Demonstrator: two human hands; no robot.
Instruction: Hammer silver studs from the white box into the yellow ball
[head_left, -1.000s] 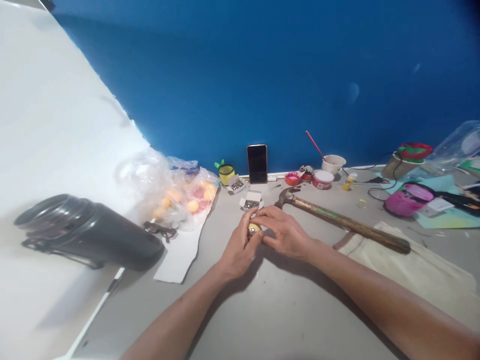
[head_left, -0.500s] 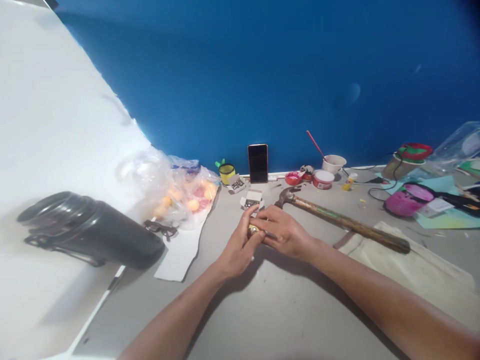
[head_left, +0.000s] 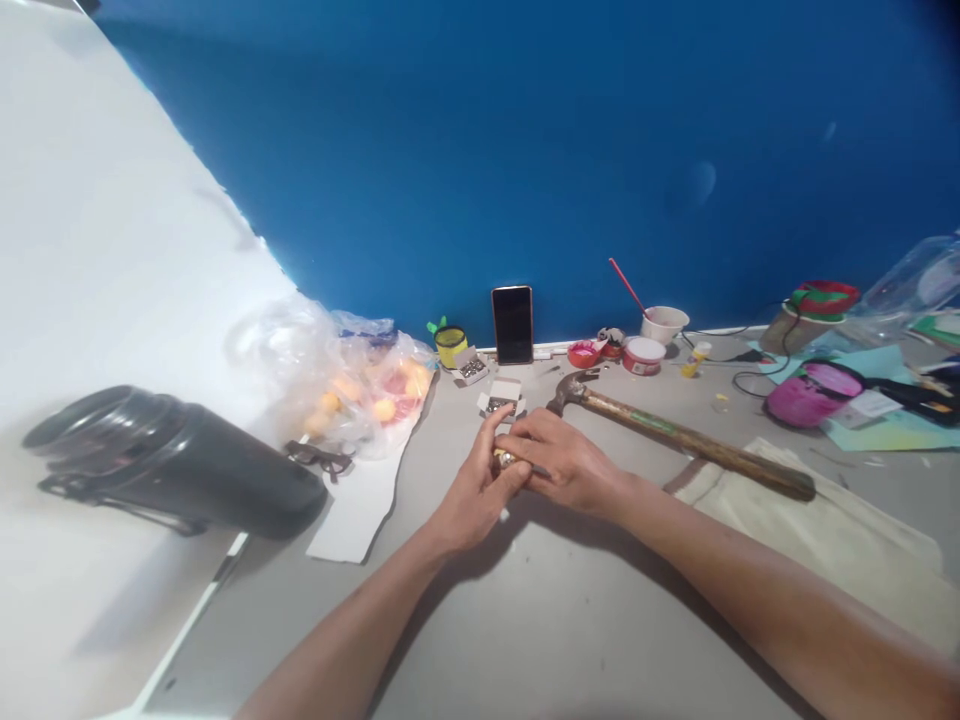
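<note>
In the head view, you are bringing both hands together over the middle of the grey desk [head_left: 540, 620]. Your left hand [head_left: 476, 495] is curling around a small round yellow object [head_left: 504, 459], its fingers [head_left: 491, 430] pinching it from the near left. Your right hand [head_left: 566, 465] is closing on the same piece from the right, fingertips pressed together against it. The object is sitting between the two hands, just above the desk and mostly hidden, so I cannot tell its exact shape.

Just beyond your fingertips, a small white open box of metal pieces [head_left: 501, 399] is lying on the desk. A wooden-handled claw hammer [head_left: 675, 437] is resting to the far right of your hands, apart from them. A black phone [head_left: 513, 324] is leaning upright against the blue wall.

By my judgement, you are working on the piece with both hands. Any further move is calling for a steady pinch, since the piece is small.
</note>
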